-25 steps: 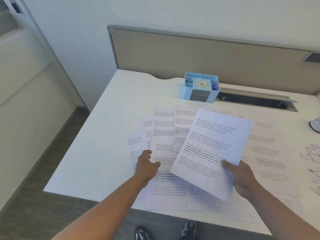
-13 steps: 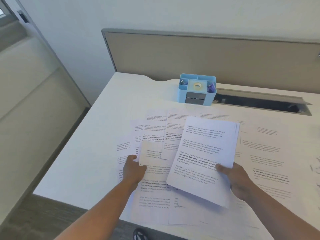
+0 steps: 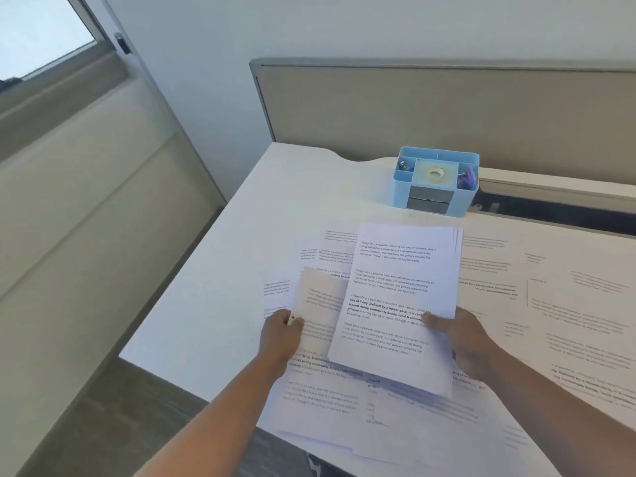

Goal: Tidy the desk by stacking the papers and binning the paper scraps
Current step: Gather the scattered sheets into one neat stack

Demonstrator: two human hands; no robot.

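My right hand (image 3: 463, 333) grips a stack of printed papers (image 3: 399, 290) by its right edge and holds it tilted above the white desk (image 3: 213, 304). My left hand (image 3: 280, 333) pinches the lower left corner of a single printed sheet (image 3: 321, 297), lifted off the desk and bent upward, just left of the stack. Several more printed sheets (image 3: 550, 304) lie spread over the desk under and around both hands. No paper scraps are in view.
A light blue desk organiser (image 3: 435, 182) with tape and clips stands behind the papers. Behind it run a cable slot (image 3: 557, 211) and a beige partition (image 3: 447, 111). The desk's left edge drops to the floor (image 3: 113, 421).
My left hand has lifted a single sheet off the desk by its corner. The stack in my right hand has turned more upright. The view has shifted left.
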